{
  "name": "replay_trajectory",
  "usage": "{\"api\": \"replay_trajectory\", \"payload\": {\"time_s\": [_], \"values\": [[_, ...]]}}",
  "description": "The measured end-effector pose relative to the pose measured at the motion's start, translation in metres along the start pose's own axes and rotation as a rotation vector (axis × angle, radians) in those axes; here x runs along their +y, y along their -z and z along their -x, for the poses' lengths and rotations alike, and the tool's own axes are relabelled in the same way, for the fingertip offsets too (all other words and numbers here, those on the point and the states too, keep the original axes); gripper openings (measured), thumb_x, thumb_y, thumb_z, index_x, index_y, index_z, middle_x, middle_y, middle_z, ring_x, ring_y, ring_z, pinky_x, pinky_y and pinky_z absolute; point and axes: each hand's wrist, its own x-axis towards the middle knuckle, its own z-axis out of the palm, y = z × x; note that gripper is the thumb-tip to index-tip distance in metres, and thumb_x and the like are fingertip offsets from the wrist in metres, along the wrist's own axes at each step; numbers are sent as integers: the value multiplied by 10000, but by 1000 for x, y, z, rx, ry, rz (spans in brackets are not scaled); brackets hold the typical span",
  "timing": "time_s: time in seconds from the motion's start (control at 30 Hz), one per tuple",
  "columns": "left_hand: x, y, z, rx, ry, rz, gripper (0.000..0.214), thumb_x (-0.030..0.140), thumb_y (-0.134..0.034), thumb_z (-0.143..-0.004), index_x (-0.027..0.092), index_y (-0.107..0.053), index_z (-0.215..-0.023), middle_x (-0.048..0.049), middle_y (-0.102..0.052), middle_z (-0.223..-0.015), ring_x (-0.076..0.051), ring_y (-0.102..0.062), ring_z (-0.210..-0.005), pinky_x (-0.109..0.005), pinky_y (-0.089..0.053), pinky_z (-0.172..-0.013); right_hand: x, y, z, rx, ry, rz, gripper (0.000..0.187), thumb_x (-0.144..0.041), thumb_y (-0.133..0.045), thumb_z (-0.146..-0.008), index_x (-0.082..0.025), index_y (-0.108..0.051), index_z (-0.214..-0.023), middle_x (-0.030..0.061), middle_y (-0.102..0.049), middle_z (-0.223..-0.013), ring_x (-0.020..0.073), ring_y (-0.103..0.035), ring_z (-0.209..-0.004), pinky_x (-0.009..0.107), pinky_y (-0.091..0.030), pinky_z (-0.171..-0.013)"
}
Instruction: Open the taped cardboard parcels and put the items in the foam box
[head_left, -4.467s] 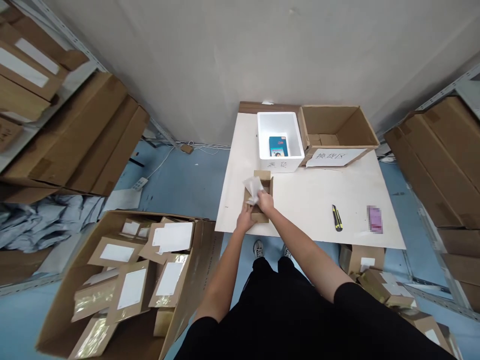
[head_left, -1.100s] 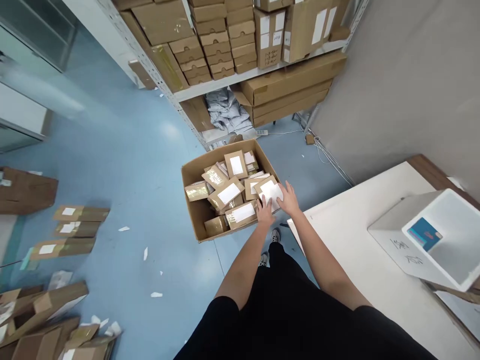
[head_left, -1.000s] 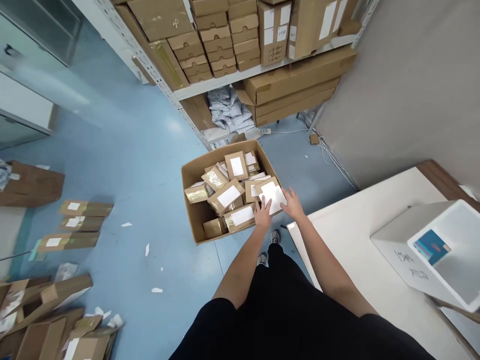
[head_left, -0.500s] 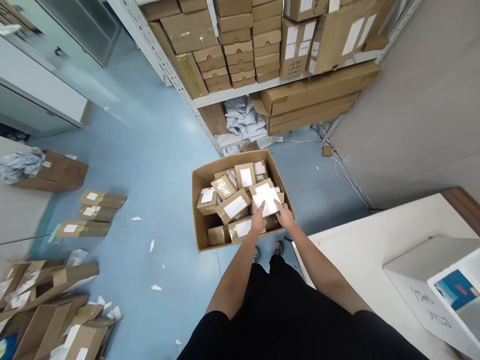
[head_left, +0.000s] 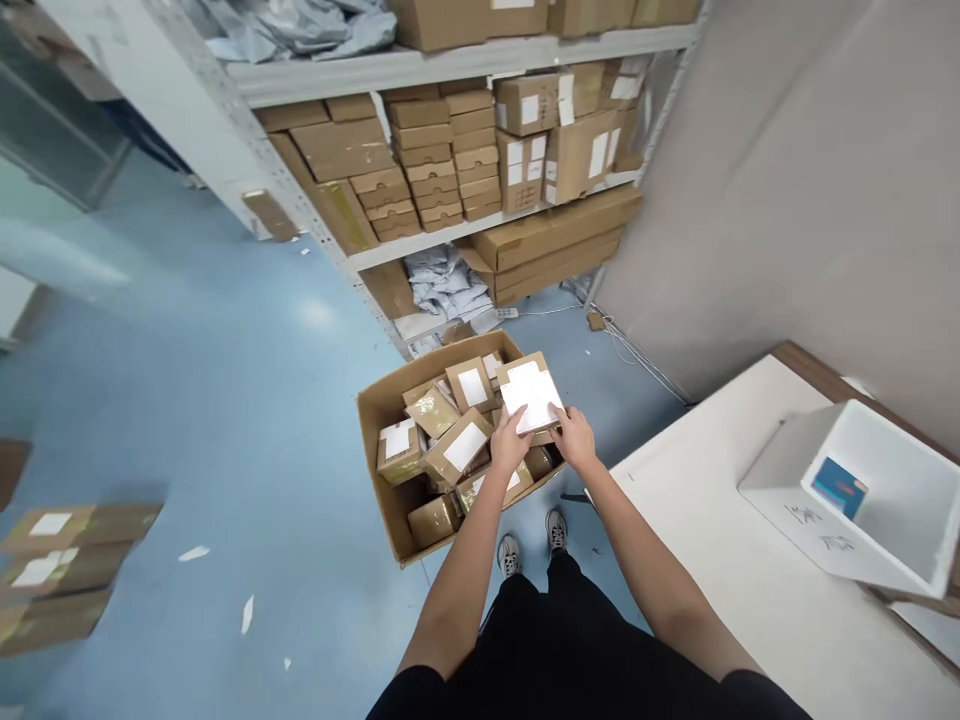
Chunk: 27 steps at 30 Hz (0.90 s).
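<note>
Between my two hands is a small cardboard box (head_left: 506, 374) with a large white label (head_left: 531, 393) on its upper face. My left hand (head_left: 510, 440) grips its near left corner, thumb on the label. On the near right side, my right hand (head_left: 573, 436) grips it the same way. The held box is above the right part of a big open carton (head_left: 384, 492) on the floor. Inside that carton lie several taped parcels (head_left: 459, 445) with white labels, some tilted over each other. The undersides of my fingers are hidden.
A metal shelf rack (head_left: 450, 68) with stacked boxes stands beyond the carton. To the right is a white table (head_left: 675, 490) carrying a white foam bin (head_left: 795, 510). Flat labelled boxes (head_left: 82, 525) and paper scraps (head_left: 247, 614) lie on the floor at left. Cables (head_left: 637, 355) run along the wall.
The view has swung right, bringing the foam bin further in. Both hands have raised the labelled box slightly and moved it toward the carton's right edge. A person's legs now show at upper left.
</note>
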Motion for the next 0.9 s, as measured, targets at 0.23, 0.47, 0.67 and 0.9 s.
{"api": "replay_trajectory", "payload": {"time_s": [0.23,0.47,0.67,0.9], "values": [[68,-23,6,-199,-243,-21,756,174,-809,-878,378,-574,-1567,-9,-391,-1734,-319,-602,-1412,-421,-519,-1173,45,37,64,164,-217,45,537,-273,-674,-985,-248,-611,-1518,129,-651,-1173,300,-574,-1076,364,-489,-939],[161,-112,43,-418,-477,-81,700,206,-792,-900,387,-599,-1547,-10,-367,-1748,-322,-623,-1389,-414,-511,-1175,125,67,175,245,-563,29,534,-283,-662,-1007,-263,-581,-1535,121,-666,-1159,286,-578,-1097,327,-480,-873],[232,-234,119,-664,-616,-76,776,144,-815,-843,367,-595,-1553,-9,-299,-1775,-335,-603,-1415,-426,-492,-1200,207,77,314,247,-835,-17,523,-254,-604,-1025,-252,-564,-1546,120,-670,-1171,273,-582,-1103,324,-475,-894],[232,-364,214,-1023,-534,-17,842,56,-683,-813,248,-512,-1615,-59,-330,-1764,-287,-390,-1589,-424,-311,-1325,260,35,443,16,-1133,-161,637,-170,-524,-1010,-227,-464,-1642,173,-633,-1355,300,-551,-1268,344,-461,-993]]}}
